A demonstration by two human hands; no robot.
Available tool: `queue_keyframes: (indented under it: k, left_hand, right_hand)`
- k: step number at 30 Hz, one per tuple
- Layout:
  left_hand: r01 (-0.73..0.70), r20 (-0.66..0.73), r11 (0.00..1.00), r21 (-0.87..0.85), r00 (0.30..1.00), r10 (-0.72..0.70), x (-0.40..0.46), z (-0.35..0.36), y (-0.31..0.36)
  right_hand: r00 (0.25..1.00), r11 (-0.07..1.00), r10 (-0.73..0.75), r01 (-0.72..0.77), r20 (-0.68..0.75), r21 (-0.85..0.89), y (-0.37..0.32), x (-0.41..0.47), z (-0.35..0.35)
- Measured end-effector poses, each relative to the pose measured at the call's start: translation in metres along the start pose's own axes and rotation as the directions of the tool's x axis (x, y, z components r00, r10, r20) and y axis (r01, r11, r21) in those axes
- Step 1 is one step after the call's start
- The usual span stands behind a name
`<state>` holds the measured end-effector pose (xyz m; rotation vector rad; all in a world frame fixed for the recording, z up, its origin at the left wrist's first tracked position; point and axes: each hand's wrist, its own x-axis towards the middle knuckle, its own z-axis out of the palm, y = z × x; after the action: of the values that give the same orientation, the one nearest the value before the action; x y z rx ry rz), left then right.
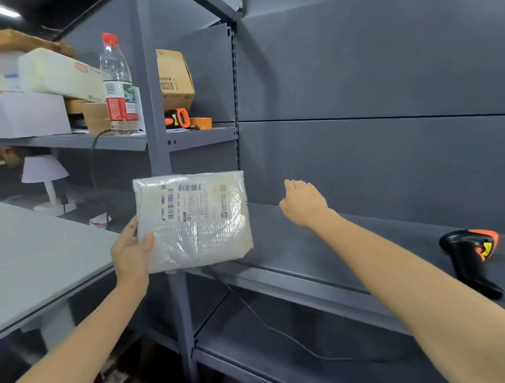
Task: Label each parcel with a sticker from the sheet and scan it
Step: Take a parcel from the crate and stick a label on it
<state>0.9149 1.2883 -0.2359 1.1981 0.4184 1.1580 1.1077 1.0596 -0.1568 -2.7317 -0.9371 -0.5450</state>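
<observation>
My left hand (131,253) grips the lower left corner of a white bubble-wrap parcel (194,222), thumb on its front. The parcel is held upright in front of the shelf post, its printed shipping label with barcodes facing me. My right hand (302,202) reaches over the grey shelf (296,257) to the right of the parcel; it holds nothing, and its fingers point away from me and are partly hidden. A black and orange barcode scanner (472,259) lies on the same shelf at the far right. No sticker sheet is in view.
An upper shelf (118,140) at the left carries cardboard boxes, white boxes, a water bottle (118,87), a second orange scanner (177,118) and tape. A grey table (31,259) stands at the left with a white lamp (47,184) behind it. A cable runs across the lower shelf.
</observation>
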Motion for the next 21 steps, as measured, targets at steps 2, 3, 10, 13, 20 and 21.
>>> queue_keyframes:
  k: [2, 3, 10, 13, 20, 21]
  left_hand:
    - [-0.028, 0.05, 0.999, -0.016, 0.998, 0.029, 0.01, 0.02, 0.008]
    - [-0.036, 0.078, 0.999, -0.027, 0.996, 0.038, 0.012, 0.031, 0.01]
    - [-0.001, 0.284, 0.998, -0.07, 0.959, 0.021, 0.007, 0.114, 0.005]
    - [0.013, 0.359, 0.998, -0.06, 0.933, 0.009, -0.003, 0.15, -0.002]
    - [-0.035, 0.531, 0.999, -0.035, 0.846, 0.048, -0.029, 0.225, -0.013]
    - [-0.034, 0.558, 0.999, -0.04, 0.828, 0.05, -0.033, 0.233, -0.011]
  right_hand:
    - [1.0, 1.0, 0.024, -0.024, -0.006, 0.015, 0.006, 0.0, -0.004]
    - [0.999, 0.999, 0.04, -0.04, -0.014, 0.028, 0.01, 0.0, -0.006]
    - [0.986, 0.992, 0.12, -0.115, -0.116, 0.054, 0.045, 0.0, -0.035]
    - [0.975, 0.986, 0.157, -0.147, -0.156, 0.073, 0.067, -0.005, -0.05]
    - [0.966, 0.981, 0.194, -0.187, -0.173, 0.054, 0.123, -0.014, -0.068]
    - [0.967, 0.982, 0.187, -0.184, -0.173, 0.033, 0.13, -0.016, -0.071]
